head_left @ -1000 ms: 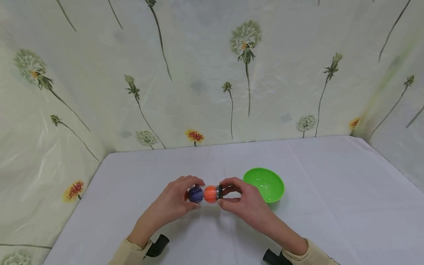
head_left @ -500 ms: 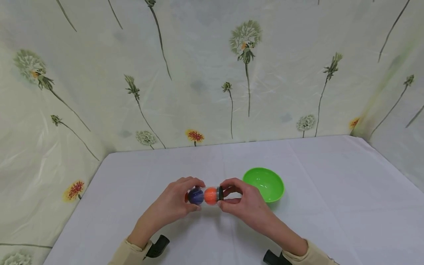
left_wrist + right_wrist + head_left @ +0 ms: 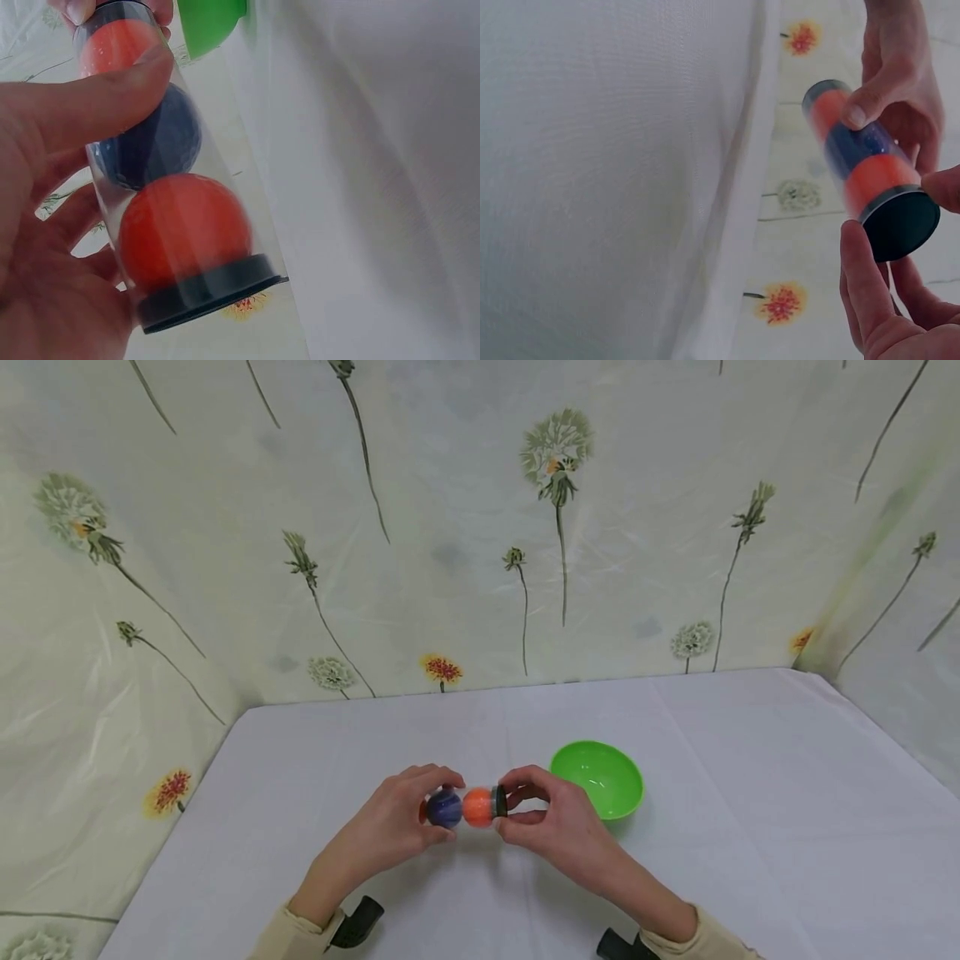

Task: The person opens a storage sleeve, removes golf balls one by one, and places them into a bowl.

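Note:
Held level above the table is a clear plastic tube [image 3: 112, 196] with a black cap at each end. Inside lie a dark blue ball [image 3: 444, 808] in the middle and an orange ball [image 3: 477, 807] on either side of it. My left hand [image 3: 393, 814] grips the left part of the tube, its thumb [image 3: 112, 101] laid across the clear wall. My right hand [image 3: 558, 822] pinches the right-hand black cap [image 3: 902, 225] between thumb and fingertips. In the head view the left hand hides the left end.
A bright green bowl [image 3: 596, 772] stands on the table just behind my right hand. The table wears a white cloth [image 3: 750, 777]. Behind it rises a pale curtain [image 3: 450, 485] printed with dandelions. Black wrist mounts [image 3: 358, 922] stick out beside both sleeves.
Both hands keep the same hold on the tube. It has sunk very slightly in the head view, and the balls sit a touch lower.

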`<state>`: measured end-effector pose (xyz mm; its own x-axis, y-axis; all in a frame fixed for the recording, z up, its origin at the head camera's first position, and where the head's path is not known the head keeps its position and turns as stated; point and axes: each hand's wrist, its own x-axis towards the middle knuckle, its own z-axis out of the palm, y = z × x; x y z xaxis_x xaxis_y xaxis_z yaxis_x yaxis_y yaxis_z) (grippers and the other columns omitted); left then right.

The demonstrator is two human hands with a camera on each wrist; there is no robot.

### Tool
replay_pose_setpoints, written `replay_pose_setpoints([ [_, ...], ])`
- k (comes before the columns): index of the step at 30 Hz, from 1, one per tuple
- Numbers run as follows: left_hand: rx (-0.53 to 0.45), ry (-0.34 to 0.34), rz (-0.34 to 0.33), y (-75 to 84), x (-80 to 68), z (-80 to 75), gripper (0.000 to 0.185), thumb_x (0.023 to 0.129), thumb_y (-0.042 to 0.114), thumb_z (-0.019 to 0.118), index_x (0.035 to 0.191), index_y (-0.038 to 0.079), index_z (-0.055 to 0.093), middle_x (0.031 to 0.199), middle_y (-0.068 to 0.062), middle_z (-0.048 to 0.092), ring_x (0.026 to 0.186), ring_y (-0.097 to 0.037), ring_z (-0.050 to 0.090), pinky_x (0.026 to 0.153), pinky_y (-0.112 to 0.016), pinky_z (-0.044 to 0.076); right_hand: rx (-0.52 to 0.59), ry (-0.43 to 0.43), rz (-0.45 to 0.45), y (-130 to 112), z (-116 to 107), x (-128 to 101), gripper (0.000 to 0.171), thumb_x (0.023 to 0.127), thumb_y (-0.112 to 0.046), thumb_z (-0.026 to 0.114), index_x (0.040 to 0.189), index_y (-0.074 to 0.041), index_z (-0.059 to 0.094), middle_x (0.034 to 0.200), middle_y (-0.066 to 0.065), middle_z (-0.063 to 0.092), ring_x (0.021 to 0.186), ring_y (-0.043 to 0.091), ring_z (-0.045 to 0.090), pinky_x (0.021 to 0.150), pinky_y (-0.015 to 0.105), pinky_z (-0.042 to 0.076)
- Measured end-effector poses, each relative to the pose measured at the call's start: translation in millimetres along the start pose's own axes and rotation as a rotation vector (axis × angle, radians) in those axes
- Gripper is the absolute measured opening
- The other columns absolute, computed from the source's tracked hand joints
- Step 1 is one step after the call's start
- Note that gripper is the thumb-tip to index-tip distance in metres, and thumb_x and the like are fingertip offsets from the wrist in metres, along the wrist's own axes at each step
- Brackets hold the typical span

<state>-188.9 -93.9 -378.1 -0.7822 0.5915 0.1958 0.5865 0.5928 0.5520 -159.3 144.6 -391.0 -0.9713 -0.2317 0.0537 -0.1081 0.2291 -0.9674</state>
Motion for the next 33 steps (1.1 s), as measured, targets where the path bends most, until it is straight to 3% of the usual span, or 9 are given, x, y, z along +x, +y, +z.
replay_pose_setpoints([
  [12,-0.025,-0.006,-0.002,-1.6,0.5,0.1,0.053,0.076,0.007,0.085,0.123,0.013,0.062,0.117,0.003,0.064,0.101,-0.013,0.055,0.087,-0.035,0.051,-0.041,0.022,-0.038,1.4,0.4,3.8,0.035,0.078,-0.007,0.079,0.110,-0.010,0.065,0.103,0.006,0.067,0.094,0.021,0.064,0.078,0.026,0.055],
  [23,-0.005,-0.006,0.004,-2.5,0.7,0.6,0.053,0.076,0.009,0.085,0.123,0.014,0.062,0.115,0.005,0.063,0.097,-0.013,0.054,0.082,-0.030,0.051,0.025,0.034,0.006,0.9,5.0,1.9,0.037,0.078,-0.005,0.075,0.112,-0.014,0.063,0.106,0.008,0.065,0.094,0.027,0.068,0.078,0.028,0.055],
  [33,-0.013,-0.011,-0.008,-1.1,-0.3,1.5,0.052,0.077,0.010,0.085,0.123,0.015,0.061,0.117,0.005,0.063,0.098,-0.013,0.054,0.083,-0.032,0.051,-0.016,0.048,-0.039,0.3,3.3,1.1,0.035,0.078,-0.006,0.074,0.111,-0.010,0.064,0.105,0.007,0.066,0.095,0.020,0.065,0.079,0.027,0.055],
])
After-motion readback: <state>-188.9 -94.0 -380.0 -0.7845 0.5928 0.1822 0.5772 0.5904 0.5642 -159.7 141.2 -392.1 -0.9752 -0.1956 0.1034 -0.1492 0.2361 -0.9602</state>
